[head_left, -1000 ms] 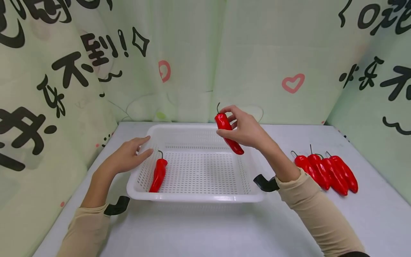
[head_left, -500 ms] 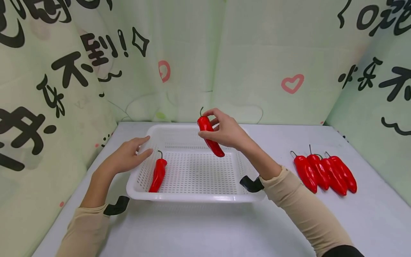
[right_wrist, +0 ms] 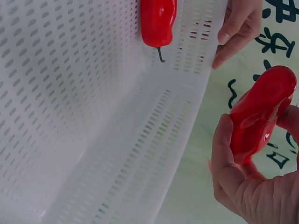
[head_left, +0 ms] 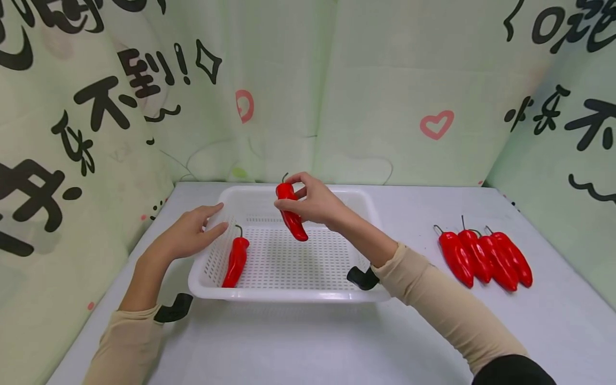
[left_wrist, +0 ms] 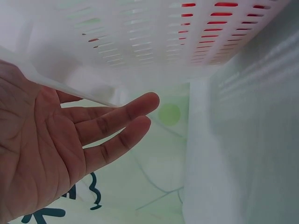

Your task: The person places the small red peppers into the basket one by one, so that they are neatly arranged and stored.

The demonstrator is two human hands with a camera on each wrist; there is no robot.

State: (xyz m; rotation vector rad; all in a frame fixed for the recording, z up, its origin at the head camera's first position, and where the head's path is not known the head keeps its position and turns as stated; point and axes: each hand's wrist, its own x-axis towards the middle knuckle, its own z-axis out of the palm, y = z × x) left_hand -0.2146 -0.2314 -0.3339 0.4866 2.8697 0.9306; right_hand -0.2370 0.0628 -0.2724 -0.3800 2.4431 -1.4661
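Observation:
In the head view my right hand (head_left: 315, 202) pinches a red pepper (head_left: 293, 219) between thumb and fingers, stem up, over the white basket (head_left: 293, 295). The right wrist view shows that same pepper (right_wrist: 261, 114) from below, thumb and fingers on either side. Another red pepper (head_left: 236, 261) lies inside the basket along its left wall. My left hand (head_left: 192, 232) rests at the basket's left rim, thumb reaching over it. Seen from the left wrist, the fingers (left_wrist: 126, 119) extend loosely just under the rim.
Several red peppers (head_left: 486, 259) lie side by side on the white table (head_left: 308, 342), right of the basket. A pale green printed curtain (head_left: 375, 91) stands around the table's back and sides. Black bands (head_left: 363, 278) show at both wrists.
My right hand has carried the pepper leftward and slightly lower, from the basket's right side to its middle. The left hand stays at the rim.

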